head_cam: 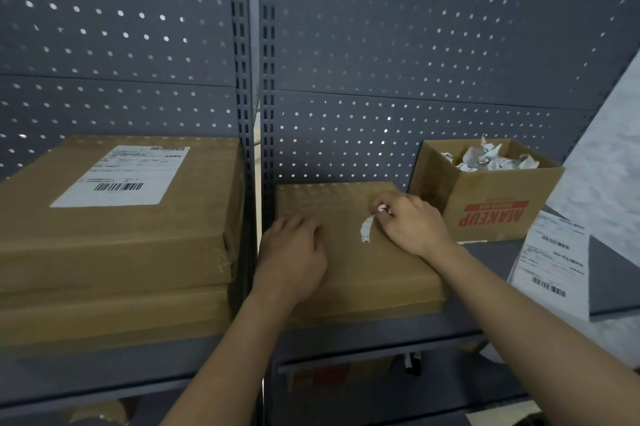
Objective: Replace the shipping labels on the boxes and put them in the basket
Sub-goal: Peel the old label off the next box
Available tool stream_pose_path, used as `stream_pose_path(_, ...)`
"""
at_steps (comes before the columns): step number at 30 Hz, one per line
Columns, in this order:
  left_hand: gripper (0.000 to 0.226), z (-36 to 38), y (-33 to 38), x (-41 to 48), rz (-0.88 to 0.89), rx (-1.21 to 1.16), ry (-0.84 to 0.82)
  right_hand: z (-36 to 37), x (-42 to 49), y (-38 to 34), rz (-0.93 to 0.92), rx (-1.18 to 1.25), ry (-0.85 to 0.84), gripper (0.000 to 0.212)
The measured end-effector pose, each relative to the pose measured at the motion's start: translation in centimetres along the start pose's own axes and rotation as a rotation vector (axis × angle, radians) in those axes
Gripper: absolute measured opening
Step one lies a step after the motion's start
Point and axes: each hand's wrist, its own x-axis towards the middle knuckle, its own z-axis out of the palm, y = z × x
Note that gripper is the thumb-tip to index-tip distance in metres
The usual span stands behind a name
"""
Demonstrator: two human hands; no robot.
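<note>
The right hand (412, 228) pinches the upper end of a torn white label strip (367, 229) between thumb and fingertips; the strip's lower end still sticks to the top of a flat cardboard box (363, 283). The left hand (294, 252) rests palm down on the box's left side, fingers relaxed and holding nothing. The box lies on a grey shelf (381, 332). To the far right is an open carton (495, 210) of crumpled paper (491, 158), with a printed label sheet (550, 259) nearer right. Stacked boxes (121, 242) sit left, the top one with a shipping label (121, 176).
</note>
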Motion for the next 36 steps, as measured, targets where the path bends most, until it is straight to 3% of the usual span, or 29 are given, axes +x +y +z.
stream_pose_path(5, 0.042, 0.0, 0.0, 0.0, -0.006, 0.007, -0.01, -0.2, -0.1, -0.5, 0.028, -0.002, -0.001, 0.018)
stream_pose_path(12, 0.042, 0.2, 0.0, 0.2, -0.011, 0.026, -0.016, 0.1, -0.2, -0.4, -0.051, -0.135, 0.023, 0.028)
stream_pose_path(21, 0.043, -0.1, 0.3, 0.0, -0.014, 0.039, -0.026, -0.5, -0.4, -1.6, -0.133, -0.279, -0.055, 0.024)
stream_pose_path(36, 0.043, -0.3, 0.3, 0.1, -0.021, 0.042, -0.035, -0.7, -0.4, -2.0, -0.008, -0.113, -0.09, 0.025)
